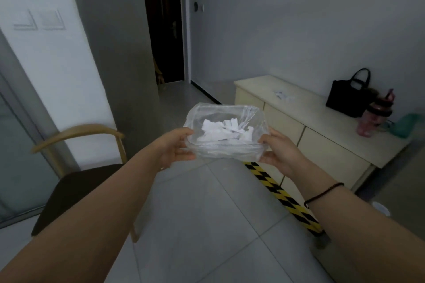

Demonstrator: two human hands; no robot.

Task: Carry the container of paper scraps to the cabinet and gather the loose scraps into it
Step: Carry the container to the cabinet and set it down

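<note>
**Q:** where's the container right now?

**Me:** Up in the air in front of me, over the floor tiles (207, 225). It's a clear plastic container (226, 132) lined with a thin clear bag, and the white paper scraps (226, 132) sit in a heap at the bottom. My left hand (176, 150) has the left end and my right hand (279, 150) has the right end. On both sides my fingers are clamped on it: thumb over the rim, the rest curled under the base.

**Q:** and the cabinet?

**Me:** Off to my right against the wall, well apart from the container. It's a low cream cabinet (322, 145). A few loose scraps (282, 95) lie on its top surface, toward the near-left part. Farther along there's a black handbag (349, 99), with a pink bottle (374, 117) just beside it and something teal (409, 125) past that, too blurry to name.

**Q:** anything else around you?

**Me:** A wooden chair (78, 167) with a dark seat on my left, and a strip of yellow-and-black tape (282, 197) on the floor along the cabinet's base.
</note>
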